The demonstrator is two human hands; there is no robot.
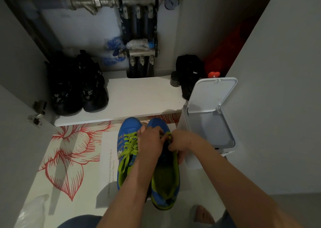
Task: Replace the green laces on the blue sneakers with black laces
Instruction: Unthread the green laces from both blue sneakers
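fingers [156, 130] of my left hand [149, 141] and right hand [181, 141] seem pinched on the limp green lace [167, 137], best held close to the blue sneaker [159, 122].

An open bin [208, 123] crowds the sneakers' [165, 175] right; their left lies free.

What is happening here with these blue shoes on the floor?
A person on the floor works on the blue sneaker nearer the white bin, whose lid is open. The left hand and the right hand both appear to pinch its green lace near the toe end; most of this shoe looks unlaced. The other blue sneaker beside it is fully laced in green. No black laces are visible.
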